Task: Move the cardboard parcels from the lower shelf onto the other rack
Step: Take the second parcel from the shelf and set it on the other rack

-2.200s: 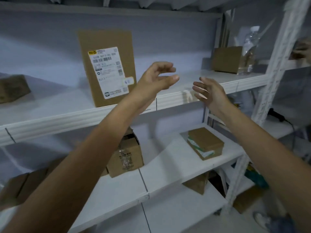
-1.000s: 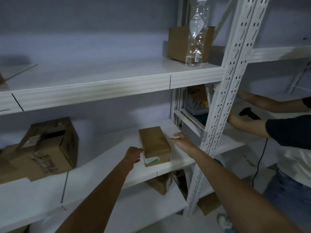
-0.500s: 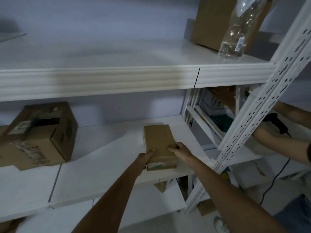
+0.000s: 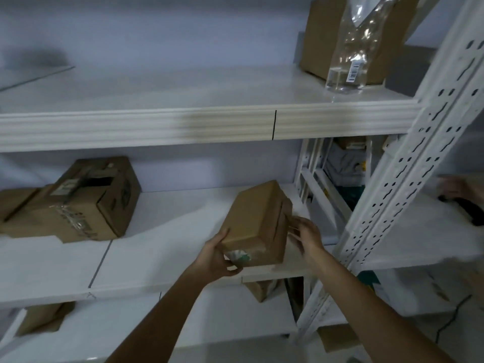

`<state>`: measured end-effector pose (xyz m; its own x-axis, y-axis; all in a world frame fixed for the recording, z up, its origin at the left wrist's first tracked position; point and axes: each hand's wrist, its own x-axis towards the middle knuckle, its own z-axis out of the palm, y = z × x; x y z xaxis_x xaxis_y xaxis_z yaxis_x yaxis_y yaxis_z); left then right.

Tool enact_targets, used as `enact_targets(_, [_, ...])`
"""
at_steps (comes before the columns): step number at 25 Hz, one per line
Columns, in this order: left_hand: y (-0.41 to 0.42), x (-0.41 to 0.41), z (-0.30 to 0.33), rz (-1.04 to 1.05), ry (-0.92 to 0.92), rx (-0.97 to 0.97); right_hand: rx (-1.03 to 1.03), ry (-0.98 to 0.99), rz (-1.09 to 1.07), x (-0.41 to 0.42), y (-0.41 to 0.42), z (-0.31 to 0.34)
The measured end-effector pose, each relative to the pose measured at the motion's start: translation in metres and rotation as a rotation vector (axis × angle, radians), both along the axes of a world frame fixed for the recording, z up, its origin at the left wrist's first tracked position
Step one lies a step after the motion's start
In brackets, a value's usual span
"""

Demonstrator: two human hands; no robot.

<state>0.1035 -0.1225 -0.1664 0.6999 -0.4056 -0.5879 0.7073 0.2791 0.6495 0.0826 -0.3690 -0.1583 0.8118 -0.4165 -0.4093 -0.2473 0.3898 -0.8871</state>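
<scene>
We lift small cardboard parcel (image 4: 258, 221) off lower shelf (image 4: 167, 258): left hand (image 4: 218, 258) gripping its near corner, right hand (image 4: 306, 233) flat against its side, fingers open. Next, we judge: carry past upright (image 4: 408, 163) to other rack (image 4: 419, 237).

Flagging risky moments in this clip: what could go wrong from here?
The small parcel is tilted, gripped mainly by the left hand at one corner; the right hand only touches its side, so it may slip. Swinging right, it could strike the perforated upright or the other person's hand.
</scene>
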Motion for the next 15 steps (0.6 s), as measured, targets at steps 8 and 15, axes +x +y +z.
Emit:
enact_targets(8, [-0.027, -0.08, -0.001, -0.015, 0.153, -0.341, 0.807, -0.118, 0.526, -0.043, 0.004, -0.014])
enact_targets(15, [-0.01, -0.089, 0.023, -0.159, -0.052, 0.009, 0.717, -0.205, 0.459, -0.058, 0.021, 0.003])
